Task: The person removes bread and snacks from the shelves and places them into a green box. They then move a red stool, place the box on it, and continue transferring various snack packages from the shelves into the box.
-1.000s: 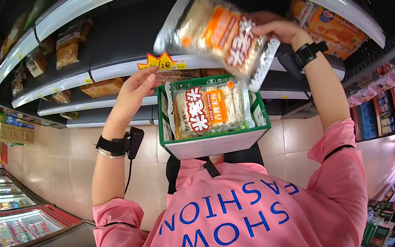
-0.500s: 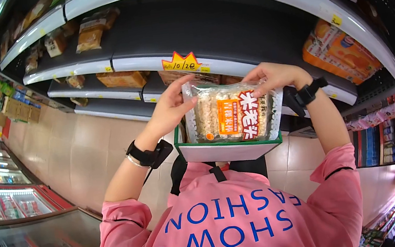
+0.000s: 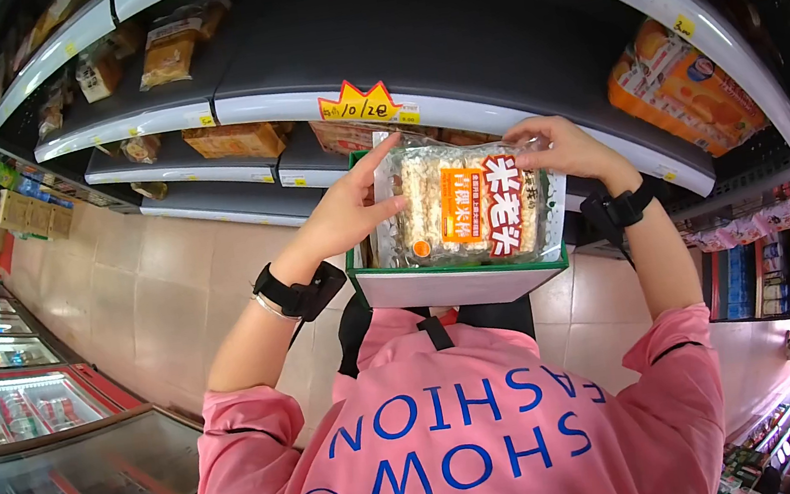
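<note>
A clear plastic bag of puffed rice sticks (image 3: 424, 204), with an orange label and red-and-white lettering, lies face up at the mouth of a white box with green edges (image 3: 461, 284). My left hand (image 3: 355, 200) grips the bag's left end, thumb on top and forefinger stretched along the corner. At the upper right corner, my right hand (image 3: 565, 150) pinches the wrapping with bent fingers. The inside of the box is mostly hidden under the bag. The box sits in front of my body, close to the shelf front.
Dark shelves (image 3: 326, 44) with white front edges curve ahead. Bagged bread (image 3: 171, 51) stands at left, an orange package (image 3: 686, 90) at right. A yellow price sign (image 3: 360, 105) sticks up beyond the bag. Glass-doored coolers (image 3: 75, 484) line the left side.
The bag, box and both hands appear slightly higher in view, while the shelves shift a little too. Both hands keep hold of the bag.
</note>
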Action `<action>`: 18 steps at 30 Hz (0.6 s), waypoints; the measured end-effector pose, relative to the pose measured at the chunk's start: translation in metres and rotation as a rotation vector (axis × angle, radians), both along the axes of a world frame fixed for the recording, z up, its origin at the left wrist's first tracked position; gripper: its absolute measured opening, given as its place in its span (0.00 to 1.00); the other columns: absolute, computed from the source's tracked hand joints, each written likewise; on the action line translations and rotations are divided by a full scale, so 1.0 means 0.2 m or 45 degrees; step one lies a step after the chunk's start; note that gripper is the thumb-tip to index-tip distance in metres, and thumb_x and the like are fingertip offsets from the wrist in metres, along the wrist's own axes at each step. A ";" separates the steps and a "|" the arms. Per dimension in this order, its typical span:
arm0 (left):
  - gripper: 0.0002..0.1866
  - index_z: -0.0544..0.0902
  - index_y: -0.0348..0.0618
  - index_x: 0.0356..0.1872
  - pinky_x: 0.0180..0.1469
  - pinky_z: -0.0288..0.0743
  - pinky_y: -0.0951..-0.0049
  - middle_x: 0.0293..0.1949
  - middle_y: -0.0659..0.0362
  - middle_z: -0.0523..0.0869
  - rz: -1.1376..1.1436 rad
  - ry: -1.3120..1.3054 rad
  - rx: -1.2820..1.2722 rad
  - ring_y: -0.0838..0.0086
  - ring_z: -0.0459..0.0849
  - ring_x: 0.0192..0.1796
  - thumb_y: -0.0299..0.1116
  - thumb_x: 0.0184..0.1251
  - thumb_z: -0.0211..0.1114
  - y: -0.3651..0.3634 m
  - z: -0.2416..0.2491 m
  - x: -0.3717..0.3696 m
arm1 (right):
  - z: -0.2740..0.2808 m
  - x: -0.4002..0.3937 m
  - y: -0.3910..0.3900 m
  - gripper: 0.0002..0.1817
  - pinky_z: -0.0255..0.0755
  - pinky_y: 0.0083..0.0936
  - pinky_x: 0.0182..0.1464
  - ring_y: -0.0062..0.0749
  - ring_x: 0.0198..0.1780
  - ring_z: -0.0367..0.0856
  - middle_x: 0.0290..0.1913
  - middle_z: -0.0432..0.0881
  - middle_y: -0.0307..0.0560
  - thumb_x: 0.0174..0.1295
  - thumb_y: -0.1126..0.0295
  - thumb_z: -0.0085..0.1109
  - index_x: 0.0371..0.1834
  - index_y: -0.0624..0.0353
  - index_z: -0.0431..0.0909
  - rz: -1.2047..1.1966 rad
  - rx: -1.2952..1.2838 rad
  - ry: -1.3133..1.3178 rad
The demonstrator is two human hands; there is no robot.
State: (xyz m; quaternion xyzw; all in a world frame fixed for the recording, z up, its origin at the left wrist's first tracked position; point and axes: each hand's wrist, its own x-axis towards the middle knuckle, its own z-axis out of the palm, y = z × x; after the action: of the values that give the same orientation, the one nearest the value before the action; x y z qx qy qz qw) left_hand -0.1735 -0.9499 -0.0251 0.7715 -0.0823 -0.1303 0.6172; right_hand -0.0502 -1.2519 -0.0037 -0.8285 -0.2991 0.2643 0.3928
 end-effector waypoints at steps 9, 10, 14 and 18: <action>0.33 0.61 0.50 0.66 0.51 0.72 0.73 0.56 0.54 0.71 0.243 -0.131 -0.033 0.71 0.75 0.53 0.23 0.58 0.61 0.05 0.03 -0.04 | -0.12 -0.19 -0.12 0.18 0.68 0.18 0.34 0.19 0.33 0.74 0.32 0.79 0.39 0.65 0.56 0.50 0.44 0.62 0.75 -0.666 0.383 -0.112; 0.32 0.62 0.49 0.65 0.52 0.71 0.72 0.56 0.53 0.71 0.275 -0.115 -0.083 0.69 0.74 0.54 0.23 0.58 0.61 0.07 0.02 -0.04 | -0.16 -0.20 -0.15 0.18 0.67 0.17 0.32 0.18 0.32 0.74 0.31 0.79 0.38 0.65 0.56 0.49 0.42 0.61 0.75 -0.755 0.409 -0.098; 0.28 0.65 0.45 0.62 0.55 0.69 0.72 0.57 0.53 0.71 0.336 -0.090 -0.156 0.69 0.74 0.54 0.23 0.59 0.61 0.11 0.00 -0.04 | -0.32 -0.32 -0.22 0.17 0.67 0.16 0.31 0.19 0.32 0.75 0.31 0.79 0.38 0.66 0.57 0.47 0.39 0.61 0.74 -0.891 0.404 0.018; 0.25 0.66 0.41 0.61 0.56 0.67 0.75 0.55 0.55 0.73 0.414 0.012 -0.158 0.73 0.75 0.53 0.24 0.61 0.59 0.12 0.00 -0.06 | -0.55 -0.43 -0.23 0.08 0.71 0.17 0.39 0.19 0.39 0.75 0.37 0.79 0.42 0.64 0.74 0.47 0.44 0.66 0.71 -0.756 0.514 0.222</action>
State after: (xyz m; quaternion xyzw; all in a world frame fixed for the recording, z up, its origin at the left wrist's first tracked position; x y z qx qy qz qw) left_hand -0.1863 -0.9266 -0.0242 0.7343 0.0387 -0.0270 0.6771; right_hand -0.1356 -1.2969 -0.1127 -0.7594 -0.0573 0.1442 0.6318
